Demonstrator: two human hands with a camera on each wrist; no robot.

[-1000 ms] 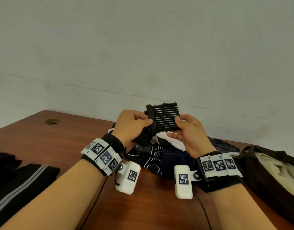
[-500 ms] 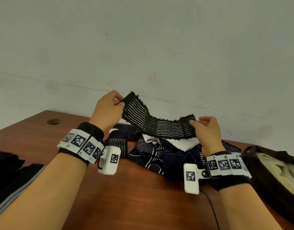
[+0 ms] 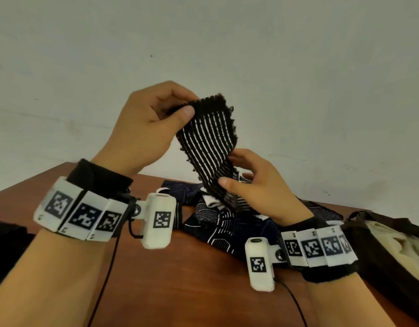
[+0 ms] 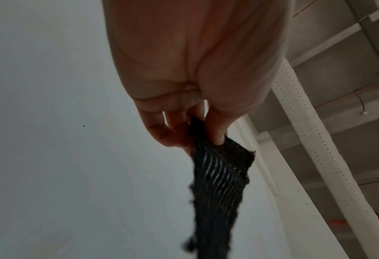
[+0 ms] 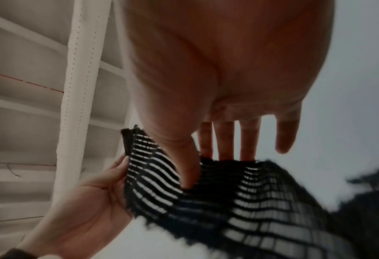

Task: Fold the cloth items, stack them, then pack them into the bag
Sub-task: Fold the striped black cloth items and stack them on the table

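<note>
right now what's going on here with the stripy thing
A person holds a black-and-white striped knit cloth up over the wooden table. The left hand pinches its top end; the right hand grips it lower down. More dark cloth items lie in a heap beneath. A dark bag sits open at the right.

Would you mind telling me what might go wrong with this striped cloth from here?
1. The left hand only pinches the top edge of the striped cloth; that light grip might slip.
2. The cloth's lower end hangs over the unfolded pile and could snag or drag it.
3. Its loose open knit might catch on a fingertip of the right hand.
</note>
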